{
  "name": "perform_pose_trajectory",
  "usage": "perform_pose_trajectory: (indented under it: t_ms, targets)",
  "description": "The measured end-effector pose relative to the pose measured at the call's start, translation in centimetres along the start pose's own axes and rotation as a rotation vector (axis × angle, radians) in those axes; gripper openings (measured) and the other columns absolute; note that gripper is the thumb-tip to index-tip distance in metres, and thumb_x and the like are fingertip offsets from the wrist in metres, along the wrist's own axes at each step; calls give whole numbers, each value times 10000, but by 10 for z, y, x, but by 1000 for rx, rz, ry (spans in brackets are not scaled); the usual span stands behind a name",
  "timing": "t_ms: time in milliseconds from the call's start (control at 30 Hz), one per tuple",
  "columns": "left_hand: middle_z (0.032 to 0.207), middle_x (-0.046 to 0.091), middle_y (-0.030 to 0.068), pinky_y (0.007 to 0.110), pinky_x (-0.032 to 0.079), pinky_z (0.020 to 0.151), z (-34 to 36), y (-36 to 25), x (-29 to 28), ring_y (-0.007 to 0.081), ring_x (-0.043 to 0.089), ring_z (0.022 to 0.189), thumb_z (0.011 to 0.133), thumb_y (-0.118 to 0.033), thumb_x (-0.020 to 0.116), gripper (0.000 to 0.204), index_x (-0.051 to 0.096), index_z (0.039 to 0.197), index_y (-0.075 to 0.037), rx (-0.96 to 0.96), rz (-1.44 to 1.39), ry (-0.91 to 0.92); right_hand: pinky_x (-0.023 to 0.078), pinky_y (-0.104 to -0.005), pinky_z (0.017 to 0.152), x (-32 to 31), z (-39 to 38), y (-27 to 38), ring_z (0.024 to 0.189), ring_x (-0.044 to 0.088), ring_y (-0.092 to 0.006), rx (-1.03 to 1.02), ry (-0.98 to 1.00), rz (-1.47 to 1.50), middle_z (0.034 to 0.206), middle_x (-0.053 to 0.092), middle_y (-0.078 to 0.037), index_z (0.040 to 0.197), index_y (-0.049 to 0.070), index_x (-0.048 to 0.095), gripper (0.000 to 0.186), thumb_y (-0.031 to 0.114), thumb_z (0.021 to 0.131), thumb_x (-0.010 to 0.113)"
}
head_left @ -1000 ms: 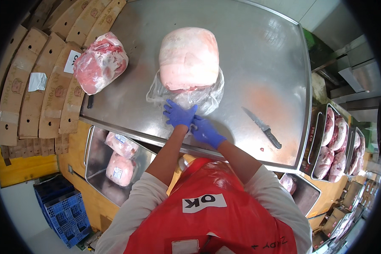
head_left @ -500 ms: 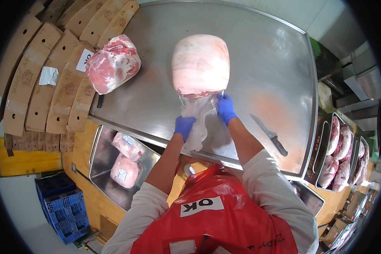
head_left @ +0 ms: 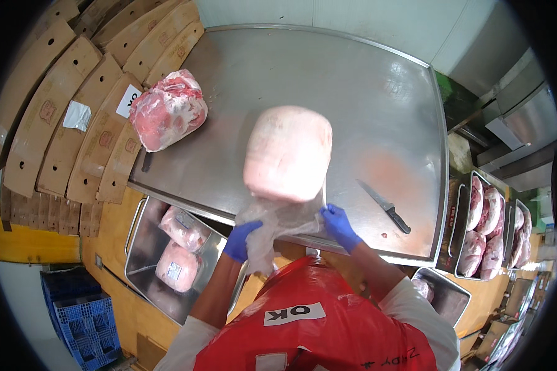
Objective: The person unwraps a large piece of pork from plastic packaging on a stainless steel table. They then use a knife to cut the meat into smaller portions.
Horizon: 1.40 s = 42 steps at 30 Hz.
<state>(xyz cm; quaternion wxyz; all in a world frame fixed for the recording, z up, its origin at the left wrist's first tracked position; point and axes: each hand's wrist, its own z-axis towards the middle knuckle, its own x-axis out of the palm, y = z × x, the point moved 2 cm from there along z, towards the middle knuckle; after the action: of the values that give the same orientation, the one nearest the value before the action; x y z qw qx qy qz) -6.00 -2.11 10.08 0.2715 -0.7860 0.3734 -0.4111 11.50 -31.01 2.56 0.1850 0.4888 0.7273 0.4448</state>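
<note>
A large rounded block of pale pink, skin-covered meat (head_left: 288, 154) lies on the steel table, close to its near edge. From its near end a thin, translucent plastic bag (head_left: 278, 216) trails toward me and droops past the table edge. My left hand (head_left: 242, 240), in a blue glove, is closed on the bag's left side. On the other side, my blue-gloved right hand (head_left: 341, 227) pinches the bag's right edge. How far the plastic reaches over the block is hard to make out. To the right lies a knife (head_left: 387, 207) with a black handle.
A piece of raw red meat (head_left: 169, 111) rests at the table's left, beside stacked cardboard boxes (head_left: 62, 117). Below the near edge, a steel tub (head_left: 143, 256) holds two wrapped meat pieces. Metal trays of meat (head_left: 489, 226) stand at right, blue plastic pallets (head_left: 83, 324) at lower left.
The meat block has slid toward me along the table, with both my hands drawing back on the bag. My hands are farther apart, and the bag is spread wider between them.
</note>
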Motion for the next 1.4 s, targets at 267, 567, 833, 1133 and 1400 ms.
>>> perform_pose_trajectory:
  t_ms: [267, 567, 833, 1133, 1400]
  targets:
    - [1085, 687, 80, 324, 543, 932, -25, 26, -21, 198, 671, 1022, 1029, -146, 612, 252, 651, 1253, -37, -140, -115, 142, 520, -267, 795, 9, -79, 12, 839, 634, -108, 23, 134, 64, 939, 704, -16, 1037, 15, 738, 182, 124, 1027, 593]
    - [1063, 719, 101, 414, 617, 852, -30, -224, 151, 236, 728, 950, 877, -133, 802, 381, 665, 1221, -46, 204, -61, 243, 519, -338, 887, 5, -42, 203, 837, 624, -152, -469, 32, 693, 873, 676, -21, 911, 59, 688, 209, 125, 1036, 534]
    - [1212, 686, 89, 343, 551, 979, -88, -206, 142, 180, 658, 1116, 873, -70, 804, 508, 622, 1345, -23, 442, 309, 47, 480, -272, 722, 2, -86, 204, 717, 578, -128, -537, -205, 78, 759, 636, 13, 820, 62, 690, 208, 86, 958, 536]
    - [1334, 638, 84, 383, 506, 1068, -153, -92, 13, 235, 620, 1227, 892, -98, 773, 583, 563, 1432, -38, 274, 296, -207, 495, -285, 728, 33, -102, 108, 760, 596, -101, -534, -78, -268, 784, 663, -16, 844, 14, 694, 201, 34, 945, 520]
    - [1357, 659, 105, 391, 509, 1087, -219, -89, -35, 249, 635, 1252, 844, -18, 782, 669, 545, 1469, -4, 273, 348, -219, 550, -297, 884, 53, -176, 85, 924, 677, -112, -243, 396, -440, 963, 760, -75, 1047, -11, 754, 179, 59, 978, 605]
